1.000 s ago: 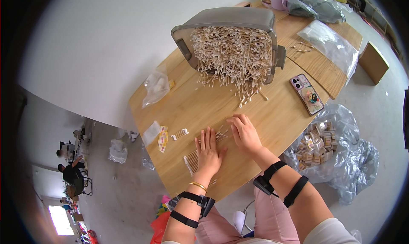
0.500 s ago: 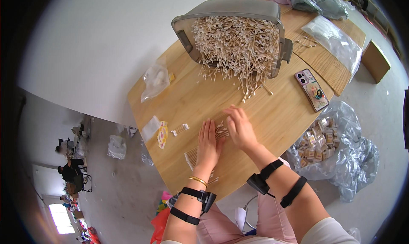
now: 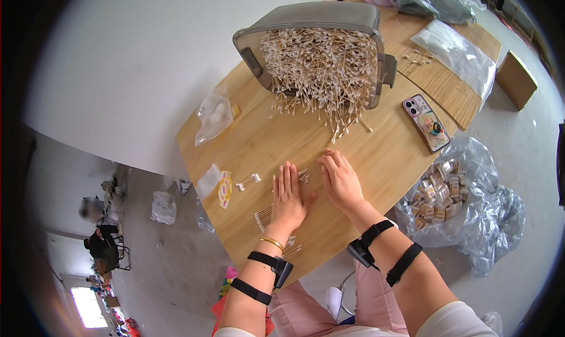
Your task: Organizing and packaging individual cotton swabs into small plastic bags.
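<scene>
My left hand (image 3: 288,200) lies flat over a row of cotton swabs (image 3: 264,217), its fingers stretched out and pointing away from me. Some swab tips (image 3: 303,176) show beside its fingers, and others poke out near the wrist. To the right, my right hand (image 3: 342,181) rests on the table with fingers loosely bent and nothing visible in them. Its thumb is hidden. Beyond the hands, a grey translucent bin (image 3: 312,16) lies on its side, with a heap of cotton swabs (image 3: 321,66) spilling from its mouth. A small bundle of swabs (image 3: 248,182) sits left of my left hand.
Yellow printed cards (image 3: 225,190) and clear plastic bags (image 3: 214,116) lie along the left of the wooden table (image 3: 376,154). At the right is a phone (image 3: 426,123). Below the right edge, a large plastic bag (image 3: 471,216) holds many small packs. A cardboard box (image 3: 516,80) stands beyond.
My right hand has drawn back to the right and slightly toward me, apart from the swabs by my left hand. My left hand stays on the row, shifted only slightly.
</scene>
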`<state>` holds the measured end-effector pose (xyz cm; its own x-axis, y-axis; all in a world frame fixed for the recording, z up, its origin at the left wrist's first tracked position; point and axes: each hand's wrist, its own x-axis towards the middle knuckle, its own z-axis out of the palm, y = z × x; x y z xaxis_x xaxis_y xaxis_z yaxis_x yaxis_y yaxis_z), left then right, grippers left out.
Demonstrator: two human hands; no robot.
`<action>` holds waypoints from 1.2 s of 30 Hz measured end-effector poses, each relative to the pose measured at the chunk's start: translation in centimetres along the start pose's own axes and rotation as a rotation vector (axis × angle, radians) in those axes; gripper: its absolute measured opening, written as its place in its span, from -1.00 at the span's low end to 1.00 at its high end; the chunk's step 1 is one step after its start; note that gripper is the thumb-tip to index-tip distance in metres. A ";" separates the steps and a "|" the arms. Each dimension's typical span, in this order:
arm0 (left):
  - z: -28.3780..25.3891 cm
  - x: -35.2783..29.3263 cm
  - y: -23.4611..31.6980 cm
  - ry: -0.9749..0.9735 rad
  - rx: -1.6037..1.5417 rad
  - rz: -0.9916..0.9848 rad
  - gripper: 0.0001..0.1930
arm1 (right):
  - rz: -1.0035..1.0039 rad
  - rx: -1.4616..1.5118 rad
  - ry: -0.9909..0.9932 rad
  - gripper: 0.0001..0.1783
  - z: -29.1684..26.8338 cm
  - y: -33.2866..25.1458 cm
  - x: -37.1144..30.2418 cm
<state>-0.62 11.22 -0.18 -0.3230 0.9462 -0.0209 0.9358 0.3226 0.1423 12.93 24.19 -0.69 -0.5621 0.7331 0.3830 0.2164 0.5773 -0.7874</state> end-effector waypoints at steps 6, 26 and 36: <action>-0.2 -2.1 2.2 -0.079 0.061 -0.043 -0.03 | -0.022 -0.003 0.012 -0.76 0.1 0.4 0.0; 0.0 -1.4 1.8 0.016 0.138 -0.059 0.01 | -0.033 -0.063 0.019 -0.78 0.3 0.3 0.1; -0.1 0.2 1.3 0.037 0.176 -0.094 0.02 | -0.025 -0.030 0.001 -0.78 0.5 0.4 0.2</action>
<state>0.58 11.80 0.08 -0.4119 0.9112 0.0110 0.9105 0.4121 -0.0338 12.52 24.41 -1.15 -0.5665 0.7188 0.4030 0.2263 0.6059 -0.7626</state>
